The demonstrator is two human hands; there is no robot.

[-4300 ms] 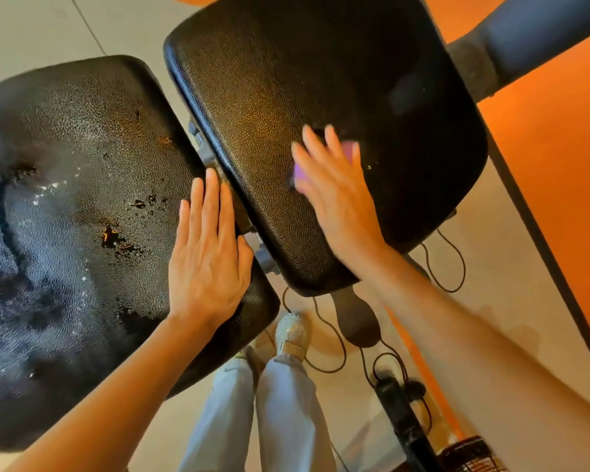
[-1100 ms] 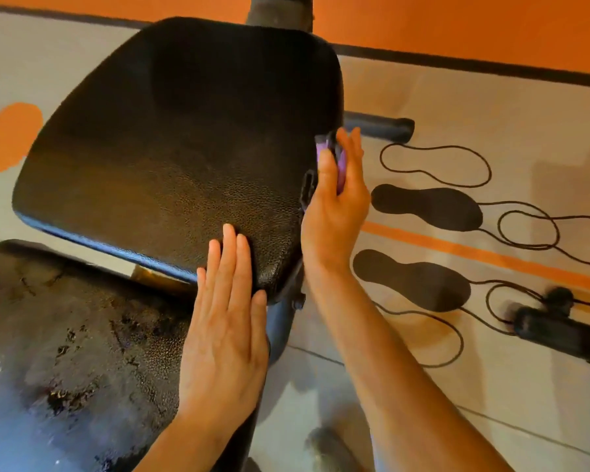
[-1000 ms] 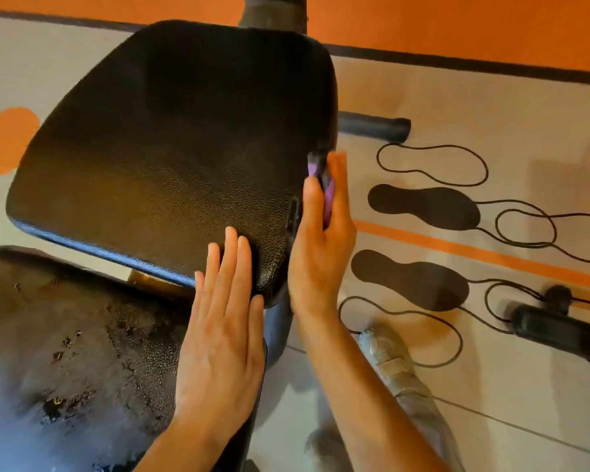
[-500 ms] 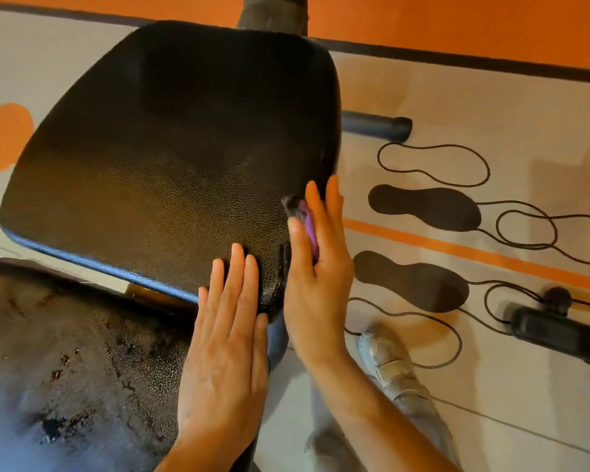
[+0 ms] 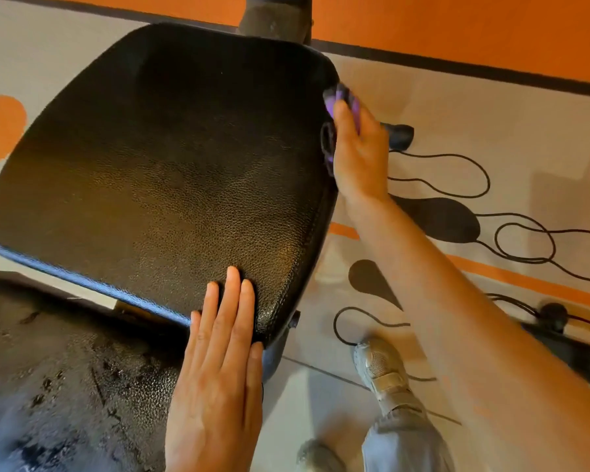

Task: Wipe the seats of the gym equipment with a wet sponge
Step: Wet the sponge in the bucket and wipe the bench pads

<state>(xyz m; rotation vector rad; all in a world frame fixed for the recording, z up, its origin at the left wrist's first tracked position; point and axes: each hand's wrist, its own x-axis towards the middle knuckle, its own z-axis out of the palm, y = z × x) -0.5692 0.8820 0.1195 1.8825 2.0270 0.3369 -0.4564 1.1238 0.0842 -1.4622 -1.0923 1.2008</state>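
A black leather seat pad [image 5: 157, 165] fills the middle of the view. A second, cracked and wet-looking black pad [image 5: 55, 386] lies at the lower left. My right hand [image 5: 358, 155] holds a purple sponge [image 5: 343, 98] against the right side edge of the upper pad, near its far corner. My left hand [image 5: 218, 362] lies flat with straight fingers across the near right corner of the upper pad and the lower pad's edge.
The machine's dark post [image 5: 275, 18] rises behind the pad, and a black bar end [image 5: 401, 136] sticks out to the right. The floor shows printed footprints [image 5: 447, 219] and looping lines. A black power strip [image 5: 573, 342] lies at right. My shoe [image 5: 378, 364] stands below.
My right hand slid the sponge down the pad's right edge toward me, then back up to the far corner. My left hand stayed pressed on the near corner.
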